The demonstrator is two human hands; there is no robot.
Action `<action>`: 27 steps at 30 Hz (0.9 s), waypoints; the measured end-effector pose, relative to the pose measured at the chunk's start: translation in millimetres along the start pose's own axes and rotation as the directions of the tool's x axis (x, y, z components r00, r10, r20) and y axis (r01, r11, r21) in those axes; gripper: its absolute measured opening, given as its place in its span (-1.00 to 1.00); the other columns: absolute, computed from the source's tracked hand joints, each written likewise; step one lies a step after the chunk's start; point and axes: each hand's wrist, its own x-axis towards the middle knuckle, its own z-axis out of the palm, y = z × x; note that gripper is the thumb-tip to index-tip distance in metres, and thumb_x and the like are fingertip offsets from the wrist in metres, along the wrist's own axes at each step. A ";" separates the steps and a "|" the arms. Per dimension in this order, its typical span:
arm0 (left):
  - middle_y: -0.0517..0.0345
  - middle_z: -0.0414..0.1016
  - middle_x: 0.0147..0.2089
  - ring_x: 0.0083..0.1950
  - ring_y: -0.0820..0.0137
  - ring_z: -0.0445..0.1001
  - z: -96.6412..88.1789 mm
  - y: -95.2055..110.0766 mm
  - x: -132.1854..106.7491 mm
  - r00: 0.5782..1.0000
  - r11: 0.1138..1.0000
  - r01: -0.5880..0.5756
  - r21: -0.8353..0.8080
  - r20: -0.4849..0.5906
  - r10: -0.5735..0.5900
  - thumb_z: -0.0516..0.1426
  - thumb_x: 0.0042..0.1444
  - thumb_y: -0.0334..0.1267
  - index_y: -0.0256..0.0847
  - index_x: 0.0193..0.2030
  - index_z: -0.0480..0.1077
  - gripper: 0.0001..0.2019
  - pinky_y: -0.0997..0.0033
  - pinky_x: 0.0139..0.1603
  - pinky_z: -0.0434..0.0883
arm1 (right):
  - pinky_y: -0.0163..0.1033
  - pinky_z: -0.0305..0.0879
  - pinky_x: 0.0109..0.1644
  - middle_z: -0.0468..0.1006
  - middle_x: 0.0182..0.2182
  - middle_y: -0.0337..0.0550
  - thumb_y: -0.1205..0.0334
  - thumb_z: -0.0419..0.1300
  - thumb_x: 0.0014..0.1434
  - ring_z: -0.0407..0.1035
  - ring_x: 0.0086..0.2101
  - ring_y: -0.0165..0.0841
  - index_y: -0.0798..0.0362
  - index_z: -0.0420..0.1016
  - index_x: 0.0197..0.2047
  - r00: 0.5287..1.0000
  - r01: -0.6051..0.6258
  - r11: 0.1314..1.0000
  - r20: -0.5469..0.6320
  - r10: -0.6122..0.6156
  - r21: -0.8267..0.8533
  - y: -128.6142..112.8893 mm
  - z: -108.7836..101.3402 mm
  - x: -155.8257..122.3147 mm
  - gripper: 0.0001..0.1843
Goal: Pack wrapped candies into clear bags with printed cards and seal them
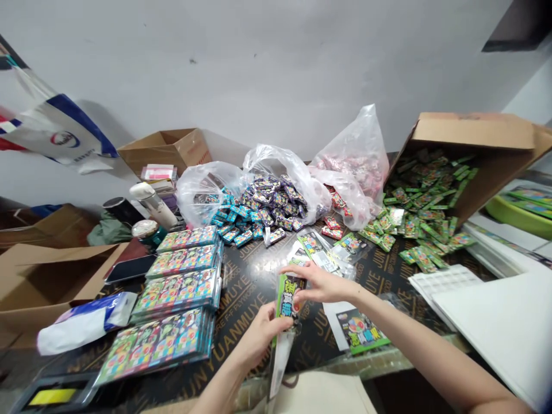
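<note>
A clear plastic bag with a green-and-black printed header card [285, 296] is held over the dark table in front of me. My left hand [259, 333] grips its left side, thumb on the front. Across its upper right reaches my right hand [321, 284], fingers closed on the card's edge. The bag's clear part hangs down toward the table's front edge. Beside my right forearm lies another green-and-black printed packet [360, 333]. Beyond my hands are more loose printed packets [317, 247] in clear plastic.
Stacks of colourful cards [168, 339] stand at left, near a phone [131, 269] and a white flask [153, 204]. Small blue, purple and red sachets spill from plastic bags [280, 167] at the back. A tipped cardboard box [474, 132] pours green sachets. White sheets [495, 316] lie at right.
</note>
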 end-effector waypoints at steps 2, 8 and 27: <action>0.09 0.43 -0.24 -0.26 0.35 0.31 -0.5 1.1 1.7 1.000 0.998 -0.006 -0.066 0.021 0.007 0.23 -0.18 -0.10 -0.29 -0.10 0.41 -0.52 0.43 -0.24 0.21 | -0.21 0.08 -0.03 0.46 -0.31 -0.18 0.00 0.19 0.04 0.25 -0.26 -0.33 0.06 0.37 -0.04 1.000 0.015 0.999 -0.017 -0.015 0.039 1.2 1.2 2.0 -0.54; 0.09 0.44 -0.23 -0.30 0.39 0.32 -1.9 15.8 -6.5 0.990 0.989 0.015 -0.145 0.139 0.005 0.23 -0.16 -0.16 -0.24 0.01 0.36 -0.48 0.46 -0.26 0.22 | -0.31 0.18 -0.18 0.47 -0.40 -0.24 0.03 0.26 -0.05 0.28 -0.35 -0.37 0.10 0.43 -0.24 0.995 0.078 0.965 0.038 -0.090 0.249 4.2 1.5 3.6 -0.64; 0.12 0.48 -0.48 -0.49 0.45 0.38 -9.1 -3.3 -0.6 0.968 0.990 -0.048 -0.133 -0.252 0.013 0.20 -0.06 -0.14 -0.36 -0.34 0.47 -0.73 0.47 -0.40 0.29 | -0.17 0.24 -0.05 0.46 -0.15 -0.12 0.17 0.36 -0.20 0.34 -0.13 -0.28 0.01 0.39 -0.13 0.819 0.009 0.882 -0.510 0.264 0.471 22.5 28.1 8.9 -0.50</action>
